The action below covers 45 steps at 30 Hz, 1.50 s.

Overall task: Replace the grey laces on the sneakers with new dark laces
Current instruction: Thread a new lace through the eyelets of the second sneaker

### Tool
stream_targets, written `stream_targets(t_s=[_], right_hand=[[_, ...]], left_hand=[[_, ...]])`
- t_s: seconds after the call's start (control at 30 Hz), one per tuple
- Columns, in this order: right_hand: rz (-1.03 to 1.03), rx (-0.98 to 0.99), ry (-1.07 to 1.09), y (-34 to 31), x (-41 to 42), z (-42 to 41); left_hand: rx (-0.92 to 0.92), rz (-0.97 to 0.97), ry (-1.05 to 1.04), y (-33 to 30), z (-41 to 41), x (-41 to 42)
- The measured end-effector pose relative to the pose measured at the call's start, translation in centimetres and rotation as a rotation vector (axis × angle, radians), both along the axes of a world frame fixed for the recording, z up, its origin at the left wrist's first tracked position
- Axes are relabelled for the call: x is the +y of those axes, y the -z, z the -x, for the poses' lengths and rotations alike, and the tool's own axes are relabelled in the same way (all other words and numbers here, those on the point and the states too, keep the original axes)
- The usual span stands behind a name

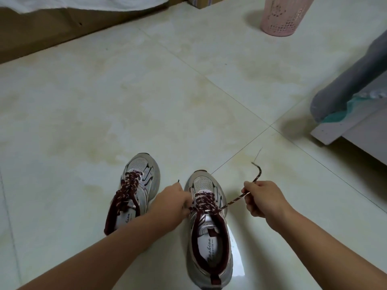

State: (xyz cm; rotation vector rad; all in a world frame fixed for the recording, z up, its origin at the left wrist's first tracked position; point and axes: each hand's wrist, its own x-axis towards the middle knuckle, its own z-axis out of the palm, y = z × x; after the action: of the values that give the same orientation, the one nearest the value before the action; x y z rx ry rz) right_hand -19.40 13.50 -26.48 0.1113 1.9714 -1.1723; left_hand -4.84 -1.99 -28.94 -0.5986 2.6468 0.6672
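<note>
Each end of the dark lace is pinched by the left hand and the right hand above the right sneaker on the floor. Both sneakers appear laced; tightening and tying seem left.

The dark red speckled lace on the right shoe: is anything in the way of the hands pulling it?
Nothing visible. The right hand grips the dark red speckled lace, which runs free to the grey-and-maroon right sneaker. The left hand pinches the other end beside that sneaker.
</note>
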Motion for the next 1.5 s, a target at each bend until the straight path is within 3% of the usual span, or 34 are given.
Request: stream_targets(t_s=[0.07,0.17,0.27,0.4,0.57,0.73,0.9,1.1,1.27,1.4,1.5], right_hand=[[-0.028,0.035,-0.008,0.3,-0.2,-0.2],[-0.147,0.279,-0.058,0.0,-0.6,-1.0],[0.038,0.417,-0.167,-1.7,-1.7,-3.5],[0.208,0.139,-0.439,-2.3,-2.8,-7.2],[0.302,-0.147,-0.405,-2.7,-3.2,-7.6],[0.291,-0.366,-0.212,-2.7,-3.1,-6.3],[0.365,-0.608,-0.264,-3.4,-3.8,-7.2],[0.309,-0.514,-0.215,-3.8,-4.0,-6.5],[0.304,-0.574,-0.235,-3.8,-4.7,-7.2],[0.269,-0.631,-0.204,-4.0,-5.3,-7.4],[0.288,-0.757,-0.169,-4.6,-5.2,-6.8]], left_hand=[[0.012,-0.04,0.015,-0.4,0.3,-0.4],[0.0,-0.252,-0.155,-2.3,1.0,-0.6],[0.008,-0.62,-0.356,-4.4,1.9,-0.7],[0.142,-0.956,-0.623,-6.1,2.4,-0.6],[0.287,-1.42,-0.953,-5.9,2.5,-0.8],[0.358,-1.409,-1.043,-5.4,2.0,-1.5],[0.415,-1.423,-1.119,-4.9,2.3,-0.3],[0.501,-1.239,-1.009,-4.2,2.4,0.1],[0.51,-1.448,-1.197,-4.3,2.3,0.1],[0.533,-1.31,-1.133,-4.0,2.8,0.6],[0.529,-1.038,-1.028,-3.3,2.6,0.5]])
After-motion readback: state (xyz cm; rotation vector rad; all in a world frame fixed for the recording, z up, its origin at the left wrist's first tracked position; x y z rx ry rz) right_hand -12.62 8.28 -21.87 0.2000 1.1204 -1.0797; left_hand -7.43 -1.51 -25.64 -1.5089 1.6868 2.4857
